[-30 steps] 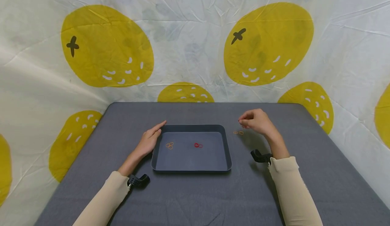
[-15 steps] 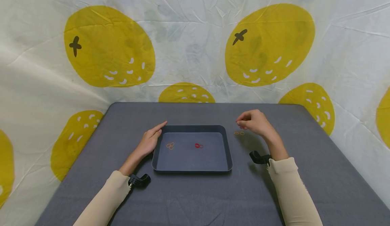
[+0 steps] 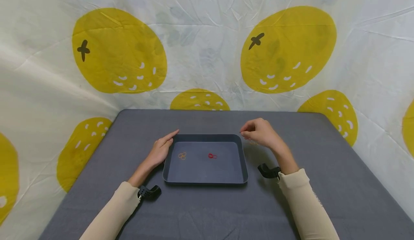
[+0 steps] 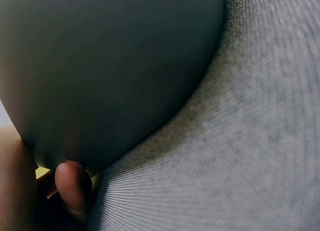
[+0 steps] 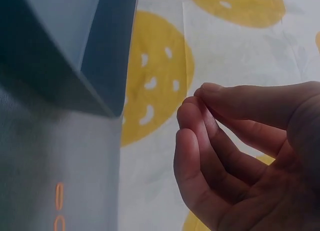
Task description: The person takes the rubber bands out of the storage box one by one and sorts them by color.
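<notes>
My left hand [image 3: 159,152] rests along the left edge of the grey tray [image 3: 205,182], index finger stretched past the far left corner. In the left wrist view a fingertip [image 4: 69,180] lies against the tray's dark outer side. Inside the tray lie a cluster of orange rubber bands [image 3: 183,158] at left and red rubber bands [image 3: 210,156] near the middle. Above the far right corner hovers my right hand [image 3: 262,134], thumb and fingertips pressed together; anything tiny between them is hidden. Two orange rubber bands [image 5: 61,196] lie on the table beside the tray, below that hand.
A grey cloth [image 3: 200,211] covers the table. Behind and at both sides hangs a white sheet [image 3: 203,53] printed with yellow fruit shapes. Each wrist wears a black camera mount, one of them the right mount [image 3: 267,171].
My right hand has moved left, from over the table to the tray's far right corner, fingertips still together. The left hand stays at the tray. The view has shifted slightly.
</notes>
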Action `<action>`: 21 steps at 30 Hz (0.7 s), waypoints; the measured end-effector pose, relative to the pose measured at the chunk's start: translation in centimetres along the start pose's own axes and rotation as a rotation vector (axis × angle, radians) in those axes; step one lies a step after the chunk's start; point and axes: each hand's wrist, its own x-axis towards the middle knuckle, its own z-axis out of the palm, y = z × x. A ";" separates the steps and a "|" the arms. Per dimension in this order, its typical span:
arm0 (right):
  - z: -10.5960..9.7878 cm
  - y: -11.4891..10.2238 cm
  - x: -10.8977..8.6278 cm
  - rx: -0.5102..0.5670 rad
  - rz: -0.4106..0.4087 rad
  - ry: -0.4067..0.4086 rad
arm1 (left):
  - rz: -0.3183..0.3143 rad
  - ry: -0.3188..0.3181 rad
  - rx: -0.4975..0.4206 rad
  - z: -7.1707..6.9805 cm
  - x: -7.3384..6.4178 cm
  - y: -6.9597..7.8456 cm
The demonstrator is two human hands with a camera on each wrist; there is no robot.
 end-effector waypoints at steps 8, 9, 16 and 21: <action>1.3 -2.2 1.3 -0.009 -0.046 -0.039 | 0.007 -0.001 -0.001 0.0 -0.2 -0.1; 1.5 -2.6 1.5 -0.013 -0.053 -0.044 | 0.010 -0.002 0.000 0.0 -0.2 -0.1; 2.9 -4.8 3.1 -0.038 -0.107 -0.077 | 0.010 0.001 0.012 0.0 -0.2 0.0; 4.0 -6.1 4.0 -0.033 -0.139 -0.118 | 0.003 0.005 0.011 -0.1 -0.1 0.1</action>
